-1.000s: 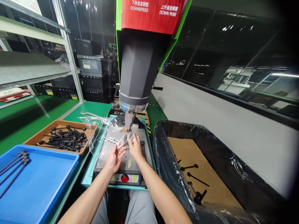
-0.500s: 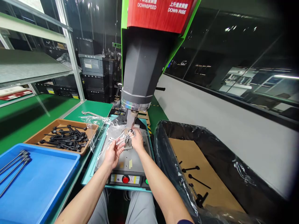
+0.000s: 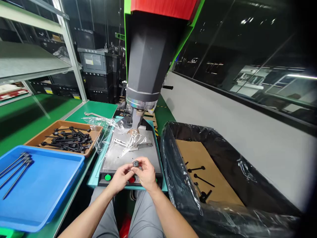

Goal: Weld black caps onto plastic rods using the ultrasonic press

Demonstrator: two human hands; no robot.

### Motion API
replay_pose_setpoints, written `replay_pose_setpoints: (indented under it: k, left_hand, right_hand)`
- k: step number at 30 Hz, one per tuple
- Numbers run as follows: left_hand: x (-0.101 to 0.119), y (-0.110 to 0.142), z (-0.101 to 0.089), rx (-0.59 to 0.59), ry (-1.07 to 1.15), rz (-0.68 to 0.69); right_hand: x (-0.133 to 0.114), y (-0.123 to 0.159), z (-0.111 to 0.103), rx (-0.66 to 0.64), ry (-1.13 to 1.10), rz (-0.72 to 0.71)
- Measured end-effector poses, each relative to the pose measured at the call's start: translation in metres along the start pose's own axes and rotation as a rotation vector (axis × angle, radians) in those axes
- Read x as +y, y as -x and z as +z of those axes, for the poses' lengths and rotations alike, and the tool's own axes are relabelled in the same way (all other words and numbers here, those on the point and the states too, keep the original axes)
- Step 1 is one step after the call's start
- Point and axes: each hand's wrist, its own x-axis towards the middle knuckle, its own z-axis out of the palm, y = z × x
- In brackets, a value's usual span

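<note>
My right hand (image 3: 146,174) pinches a small black part with a rounded, knob-like end (image 3: 135,163), held up in front of the machine's base. Against it from the other side press the closed fingertips of my left hand (image 3: 121,178). Only the end facing me shows; anything behind my fingers is hidden. Beyond my hands lies the grey metal plate (image 3: 115,162) with a small fixture (image 3: 133,148) and clear plastic film (image 3: 126,145) around it. The machine's metal tip (image 3: 137,119) points down above the fixture.
At left, a brown tray (image 3: 97,138) holds many black rods with knobbed ends. A blue tray (image 3: 54,185) carries several longer ones. At right, a box lined with black plastic (image 3: 170,158) has cardboard (image 3: 223,188) and black parts inside. Green (image 3: 107,177) and red (image 3: 131,179) buttons sit beneath my hands.
Both hands have drawn back from the fixture toward me and come together on the black part. The fixture and plate now show more fully.
</note>
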Motion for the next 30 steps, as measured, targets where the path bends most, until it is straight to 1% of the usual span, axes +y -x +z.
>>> replay_pose_setpoints:
  k: [3, 5, 9, 10, 11, 15, 17, 18, 19, 21, 22, 23, 24, 26, 28, 30]
  left_hand:
    - [0.000, 0.010, -0.004, 0.070, -0.116, 0.075]
    - [0.003, 0.015, -0.008, 0.090, -0.153, 0.108]
    - [0.012, 0.031, -0.016, 0.076, -0.199, 0.101]
    - [0.014, 0.037, -0.016, 0.080, -0.200, 0.089]
    - [0.016, 0.043, -0.016, 0.084, -0.182, 0.067]
    - [0.025, 0.072, -0.012, 0.063, -0.039, -0.103]
    - [0.035, 0.087, -0.016, 0.064, -0.056, -0.157]
    - [0.042, 0.093, -0.021, 0.081, -0.092, -0.158]
    - [0.051, 0.098, -0.029, 0.111, -0.137, -0.143]
    - [0.073, 0.103, -0.054, 0.225, -0.247, -0.082]
    - [0.085, 0.103, -0.071, 0.304, -0.297, -0.053]
    - [0.096, 0.101, -0.089, 0.419, -0.335, -0.038]
    - [0.107, 0.096, -0.109, 0.525, -0.345, -0.043]
    - [0.126, 0.081, -0.148, 0.738, -0.238, -0.129]
    - [0.138, 0.063, -0.178, 0.832, -0.193, -0.135]
    - [0.146, 0.047, -0.197, 0.908, -0.158, -0.099]
  right_hand:
    - [-0.002, 0.001, 0.008, -0.026, -0.050, 0.020]
    - [-0.005, 0.000, 0.011, -0.064, -0.096, 0.076]
    - [-0.015, -0.006, 0.013, -0.261, -0.191, 0.236]
    - [-0.017, -0.008, 0.014, -0.290, -0.207, 0.255]
    - [-0.019, -0.009, 0.015, -0.291, -0.218, 0.261]
    - [-0.022, -0.010, 0.029, -0.194, -0.252, 0.276]
    - [-0.021, -0.009, 0.037, -0.214, -0.290, 0.317]
    - [-0.021, -0.008, 0.040, -0.237, -0.311, 0.336]
    - [-0.020, -0.007, 0.042, -0.260, -0.326, 0.352]
    - [-0.018, -0.006, 0.043, -0.285, -0.336, 0.374]
    - [-0.018, -0.005, 0.042, -0.286, -0.332, 0.383]
    - [-0.017, -0.004, 0.041, -0.281, -0.323, 0.395]
    - [-0.016, -0.002, 0.040, -0.275, -0.313, 0.406]
    - [-0.015, 0.003, 0.038, -0.269, -0.296, 0.423]
    - [-0.014, 0.009, 0.035, -0.275, -0.290, 0.436]
    - [-0.013, 0.016, 0.029, -0.276, -0.282, 0.454]
